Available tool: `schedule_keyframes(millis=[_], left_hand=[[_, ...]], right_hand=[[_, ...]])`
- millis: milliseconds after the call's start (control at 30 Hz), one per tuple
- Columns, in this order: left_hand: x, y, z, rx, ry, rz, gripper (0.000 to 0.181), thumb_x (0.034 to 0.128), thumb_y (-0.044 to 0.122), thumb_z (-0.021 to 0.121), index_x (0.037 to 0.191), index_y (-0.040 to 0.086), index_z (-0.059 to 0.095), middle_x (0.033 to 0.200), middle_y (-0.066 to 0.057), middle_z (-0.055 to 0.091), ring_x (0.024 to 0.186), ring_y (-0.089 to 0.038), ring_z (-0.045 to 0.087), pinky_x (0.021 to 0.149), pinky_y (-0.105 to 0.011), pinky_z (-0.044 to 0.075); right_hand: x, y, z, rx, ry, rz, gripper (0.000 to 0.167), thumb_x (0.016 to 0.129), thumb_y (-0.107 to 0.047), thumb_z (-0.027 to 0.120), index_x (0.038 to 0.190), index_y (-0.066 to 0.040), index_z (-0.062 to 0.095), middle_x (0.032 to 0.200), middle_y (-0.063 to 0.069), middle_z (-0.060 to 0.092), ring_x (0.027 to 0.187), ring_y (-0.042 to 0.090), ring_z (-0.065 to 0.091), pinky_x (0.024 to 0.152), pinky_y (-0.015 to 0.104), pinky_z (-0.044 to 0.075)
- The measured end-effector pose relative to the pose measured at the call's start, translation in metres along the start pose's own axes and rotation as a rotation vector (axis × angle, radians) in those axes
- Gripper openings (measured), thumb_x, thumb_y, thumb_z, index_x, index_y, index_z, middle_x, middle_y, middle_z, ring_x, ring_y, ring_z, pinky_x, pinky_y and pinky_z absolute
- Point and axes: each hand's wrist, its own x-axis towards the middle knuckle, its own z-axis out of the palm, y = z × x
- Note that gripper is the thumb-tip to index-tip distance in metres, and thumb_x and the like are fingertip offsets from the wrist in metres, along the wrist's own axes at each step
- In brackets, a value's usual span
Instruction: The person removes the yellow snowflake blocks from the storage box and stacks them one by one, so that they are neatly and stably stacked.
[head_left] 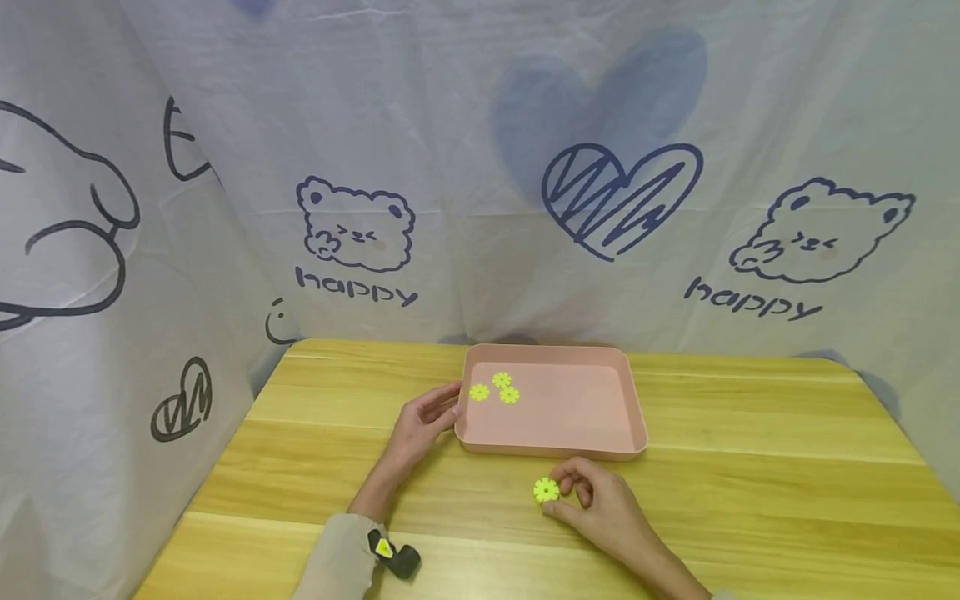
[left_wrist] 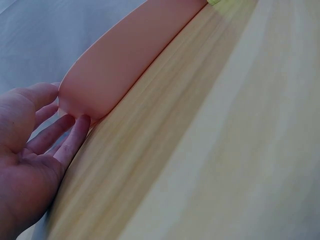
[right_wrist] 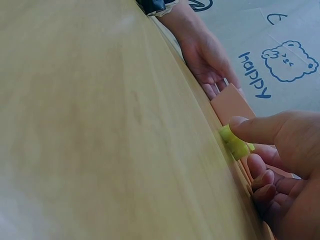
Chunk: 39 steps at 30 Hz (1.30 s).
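Observation:
Between thumb and forefinger, my right hand (head_left: pixel 600 504) pinches a yellow-green notched interlocking disc (head_left: pixel 546 491) in front of the pink tray (head_left: pixel 555 451). The right wrist view shows the disc (right_wrist: pixel 234 142) edge-on and rather thick; whether several are stacked cannot be told. My left hand (head_left: pixel 418 427) rests against the tray's left end, its fairly straight fingertips touching the outer wall in the left wrist view. Inside the tray's left part lie matching discs: a left disc (head_left: pixel 479 392), an upper disc (head_left: pixel 502 379) and a lower disc (head_left: pixel 510 395).
A wood-grain table (head_left: pixel 750 467) carries the tray near its back edge. Behind it hangs a pale cloth (head_left: pixel 465 167) printed with hearts and bears. A black strap with a small device (head_left: pixel 393 554) sits on the left wrist over a beige sleeve (head_left: pixel 337 558).

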Motion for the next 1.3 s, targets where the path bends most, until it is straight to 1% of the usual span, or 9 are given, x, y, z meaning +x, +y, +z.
schedule_keyframes(millis=[433, 700, 1100, 1300], left_hand=[[-0.0003, 0.0006, -0.0005, -0.001, 0.004, -0.004, 0.044, 0.1018, 0.003, 0.063, 0.144, -0.004, 0.055, 0.147, -0.021, 0.054, 0.134, -0.037, 0.055, 0.098, -0.033, 0.056], [-0.0007, 0.0019, -0.0006, 0.001, 0.005, -0.011, 0.044, 0.1018, 0.004, 0.063, 0.144, -0.004, 0.055, 0.147, -0.022, 0.054, 0.134, -0.037, 0.055, 0.097, -0.031, 0.057], [-0.0002, 0.0008, -0.0006, 0.007, 0.007, -0.011, 0.043, 0.1020, 0.004, 0.063, 0.144, -0.003, 0.055, 0.147, -0.021, 0.055, 0.134, -0.037, 0.055, 0.098, -0.033, 0.057], [0.0002, 0.0006, -0.0002, 0.015, 0.011, -0.011, 0.043, 0.1018, 0.005, 0.064, 0.144, -0.003, 0.056, 0.147, -0.020, 0.055, 0.133, -0.037, 0.055, 0.097, -0.032, 0.057]], right_hand=[[-0.0005, 0.0005, 0.0002, -0.025, 0.015, -0.025, 0.032, 0.076, -0.019, 0.093, 0.097, -0.016, 0.070, 0.082, -0.005, 0.062, 0.061, 0.007, 0.045, 0.053, 0.019, 0.038], [-0.0007, -0.0007, -0.0002, -0.027, 0.016, -0.021, 0.032, 0.076, -0.019, 0.093, 0.097, -0.016, 0.070, 0.082, -0.005, 0.062, 0.061, 0.007, 0.046, 0.052, 0.019, 0.039], [-0.0002, 0.0006, -0.0001, -0.028, 0.015, -0.025, 0.032, 0.075, -0.019, 0.093, 0.097, -0.015, 0.070, 0.082, -0.004, 0.062, 0.061, 0.007, 0.047, 0.051, 0.019, 0.040], [0.0001, 0.0017, -0.0003, -0.022, 0.015, -0.025, 0.032, 0.075, -0.019, 0.093, 0.097, -0.015, 0.070, 0.083, -0.004, 0.062, 0.061, 0.007, 0.047, 0.052, 0.019, 0.040]])
